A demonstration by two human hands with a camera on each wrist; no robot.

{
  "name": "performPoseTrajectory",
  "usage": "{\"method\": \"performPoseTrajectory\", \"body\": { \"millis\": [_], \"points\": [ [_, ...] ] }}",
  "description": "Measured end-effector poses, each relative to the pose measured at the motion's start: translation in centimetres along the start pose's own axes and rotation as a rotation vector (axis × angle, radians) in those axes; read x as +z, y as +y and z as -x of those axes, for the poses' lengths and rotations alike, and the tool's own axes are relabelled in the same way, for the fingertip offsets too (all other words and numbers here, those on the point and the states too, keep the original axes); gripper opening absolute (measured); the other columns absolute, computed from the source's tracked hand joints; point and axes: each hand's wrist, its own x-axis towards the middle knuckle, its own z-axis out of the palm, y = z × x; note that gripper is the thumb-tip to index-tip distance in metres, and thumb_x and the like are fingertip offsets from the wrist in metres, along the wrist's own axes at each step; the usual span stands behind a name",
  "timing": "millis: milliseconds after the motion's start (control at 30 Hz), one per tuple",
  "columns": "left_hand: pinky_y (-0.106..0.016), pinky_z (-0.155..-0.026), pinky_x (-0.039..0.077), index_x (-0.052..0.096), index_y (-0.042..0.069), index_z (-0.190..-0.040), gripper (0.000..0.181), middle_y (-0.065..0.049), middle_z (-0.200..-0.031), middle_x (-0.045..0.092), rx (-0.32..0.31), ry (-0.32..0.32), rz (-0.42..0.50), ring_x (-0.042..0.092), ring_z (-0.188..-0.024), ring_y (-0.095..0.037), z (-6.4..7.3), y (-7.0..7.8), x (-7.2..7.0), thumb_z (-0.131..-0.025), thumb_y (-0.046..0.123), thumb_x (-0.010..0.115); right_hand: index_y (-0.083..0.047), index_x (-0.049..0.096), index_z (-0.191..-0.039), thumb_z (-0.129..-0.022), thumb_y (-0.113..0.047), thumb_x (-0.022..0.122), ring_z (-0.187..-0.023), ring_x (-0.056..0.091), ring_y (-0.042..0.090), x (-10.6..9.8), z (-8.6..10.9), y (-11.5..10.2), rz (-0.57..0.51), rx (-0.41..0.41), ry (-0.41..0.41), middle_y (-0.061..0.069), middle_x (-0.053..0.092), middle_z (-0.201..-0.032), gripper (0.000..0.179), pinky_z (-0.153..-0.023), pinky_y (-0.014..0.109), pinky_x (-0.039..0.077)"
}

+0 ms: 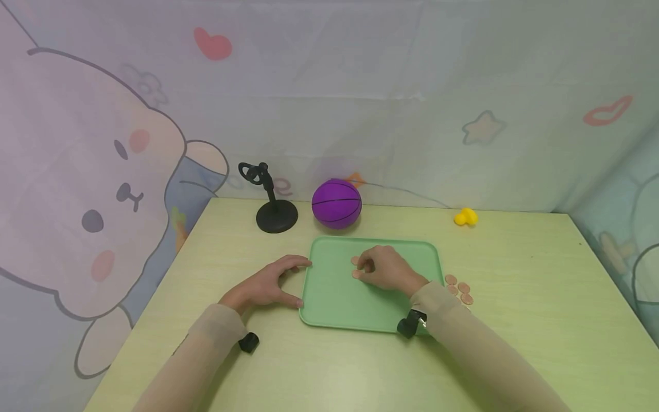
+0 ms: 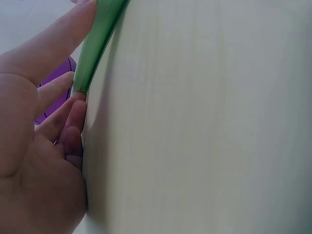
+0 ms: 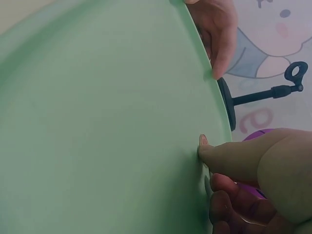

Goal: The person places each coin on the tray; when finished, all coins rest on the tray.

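Observation:
My right hand (image 1: 386,268) is over the middle of the green tray (image 1: 340,312), its fingers curled. Between thumb and fingers it pinches a copper-coloured coin (image 3: 203,140) close at the tray's surface. A second coin (image 1: 355,260) lies on the tray just beyond, partly behind the fingers in the head view. At the tray's left edge, my left hand (image 1: 265,284) is spread, thumb and fingertips touching the rim (image 2: 92,53). Several more coins (image 1: 464,287) lie on the table right of the tray, near the right sleeve.
Behind the tray sits a purple ball (image 1: 337,204) with black lines. A black stand (image 1: 277,216) with a ring on top is left of it. Toward the back right is a small yellow toy (image 1: 465,217). A printed cloth hangs along the table's (image 1: 540,286) back edge.

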Motion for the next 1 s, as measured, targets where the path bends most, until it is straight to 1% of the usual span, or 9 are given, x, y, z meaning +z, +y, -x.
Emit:
{"method": "performPoseTrajectory", "body": {
  "millis": [167,433,533,633,700,767,867,1000],
  "points": [
    [-0.051,-0.124,0.029,0.054,0.023,-0.151,0.09,0.004,-0.157,0.046,-0.013,0.001,-0.01,0.046,-0.137,-0.025,0.0,0.0,-0.1,-0.073,0.03,0.099,-0.011,0.078,-0.094,-0.094,-0.029,0.081,-0.076,0.057,0.012,0.1,0.0,0.0,-0.005,-0.008,-0.005,-0.005,0.065,-0.078,0.019,-0.076,0.034,0.051],
    [-0.051,-0.124,0.03,0.054,0.024,-0.151,0.09,0.004,-0.157,0.046,-0.012,-0.004,-0.013,0.046,-0.137,-0.025,0.0,0.0,0.0,-0.074,0.03,0.098,-0.01,0.077,-0.092,-0.094,-0.027,0.081,-0.075,0.056,0.013,0.0,-0.1,-0.1,-0.018,-0.028,-0.006,-0.005,0.064,-0.076,0.018,-0.075,0.034,0.051],
    [-0.051,-0.124,0.03,0.054,0.023,-0.151,0.09,0.004,-0.157,0.046,-0.012,-0.005,-0.013,0.046,-0.137,-0.025,0.0,0.1,-0.1,-0.073,0.03,0.099,-0.011,0.077,-0.095,-0.094,-0.031,0.081,-0.077,0.057,0.013,-0.1,-0.1,0.1,-0.021,-0.02,-0.007,-0.004,0.066,-0.079,0.021,-0.076,0.035,0.052],
    [-0.051,-0.124,0.029,0.054,0.023,-0.152,0.09,0.004,-0.157,0.046,-0.018,-0.007,-0.01,0.046,-0.138,-0.025,0.0,0.2,-0.1,-0.073,0.03,0.099,-0.011,0.079,-0.099,-0.092,-0.035,0.083,-0.081,0.061,0.013,-0.4,0.0,0.5,-0.046,-0.009,0.004,-0.003,0.072,-0.087,0.026,-0.08,0.035,0.053],
    [-0.051,-0.124,0.029,0.054,0.024,-0.152,0.091,0.004,-0.157,0.046,-0.021,-0.007,-0.009,0.045,-0.137,-0.025,0.0,0.3,-0.1,-0.073,0.031,0.099,-0.011,0.079,-0.102,-0.091,-0.032,0.084,-0.085,0.063,0.013,-0.7,0.2,0.9,-0.065,-0.012,0.012,-0.002,0.074,-0.092,0.025,-0.082,0.036,0.055],
    [-0.051,-0.123,0.029,0.054,0.023,-0.152,0.091,0.003,-0.157,0.046,-0.019,-0.007,-0.009,0.045,-0.137,-0.026,0.0,0.3,-0.1,-0.074,0.031,0.099,-0.01,0.078,-0.103,-0.091,-0.025,0.082,-0.086,0.065,0.014,-1.2,0.4,1.3,-0.08,-0.019,0.016,-0.001,0.075,-0.094,0.02,-0.083,0.036,0.056],
    [-0.051,-0.123,0.029,0.054,0.023,-0.152,0.091,0.003,-0.157,0.046,-0.018,-0.005,-0.013,0.045,-0.137,-0.026,0.0,0.4,-0.1,-0.073,0.031,0.099,-0.009,0.077,-0.104,-0.09,-0.015,0.079,-0.085,0.065,0.015,-2.1,1.0,2.1,-0.084,-0.02,0.01,-0.001,0.072,-0.09,0.016,-0.081,0.037,0.056],
    [-0.051,-0.124,0.029,0.054,0.024,-0.152,0.091,0.004,-0.158,0.045,-0.022,-0.004,-0.017,0.045,-0.138,-0.025,0.0,0.3,-0.1,-0.073,0.031,0.099,-0.008,0.077,-0.106,-0.091,-0.014,0.078,-0.079,0.064,0.014,-3.2,1.7,3.4,-0.088,-0.015,0.01,-0.001,0.069,-0.086,0.016,-0.075,0.033,0.055]
  ]
}}
